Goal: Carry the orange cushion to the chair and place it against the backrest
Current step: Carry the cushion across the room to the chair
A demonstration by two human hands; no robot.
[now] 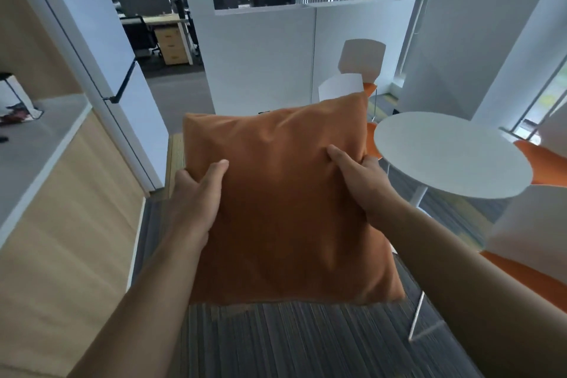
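Note:
I hold a square orange cushion [282, 202] in front of me above the striped carpet. My left hand [196, 193] grips its left edge, thumb on the front face. My right hand [359, 181] clasps its right edge, thumb pressed into the fabric. Beyond the cushion's top right corner stands a chair with a white backrest [340, 86] and an orange seat [369, 89]; a second white-backed chair [362, 55] is behind it. Another white and orange chair [527, 242] stands close at my right, its seat partly covered by my right forearm.
A round white table [451, 156] on a thin leg stands to the right. A wooden cabinet [70, 193] with a grey top lines the left side. White partitions [260, 49] stand ahead, with office desks and dark chairs beyond. Striped carpet [276, 341] lies underfoot.

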